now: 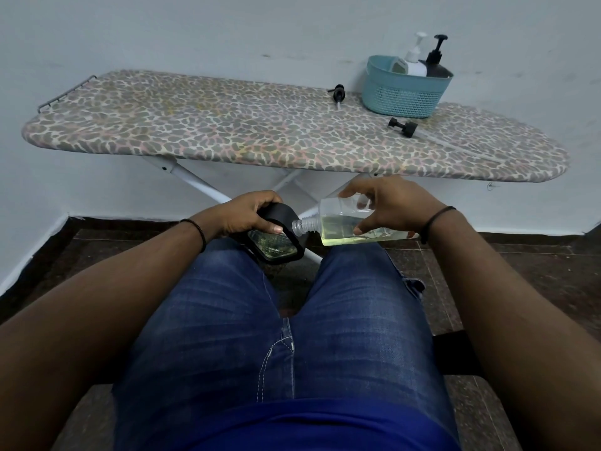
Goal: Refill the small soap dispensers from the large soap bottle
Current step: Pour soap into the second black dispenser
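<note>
**Pouring soap across my lap**

My right hand (390,206) holds the clear bottle (351,227) on its side, thumb underneath and fingers curled over the top, the yellow soap pooled along its lower wall. Its open neck points at the black-framed dispenser (276,244), which my left hand (250,213) grips by the upper edge, fingers wrapped round the frame, resting it near my left knee. The neck sits just beside the dispenser; whether it lines up with an opening I cannot tell. I judge the pour needs a slow tilt and a steady left hand, or soap lands on my jeans. Two pump heads lie on the ironing board (227,131), beside the blue basket (403,92) holding more bottles.
</note>
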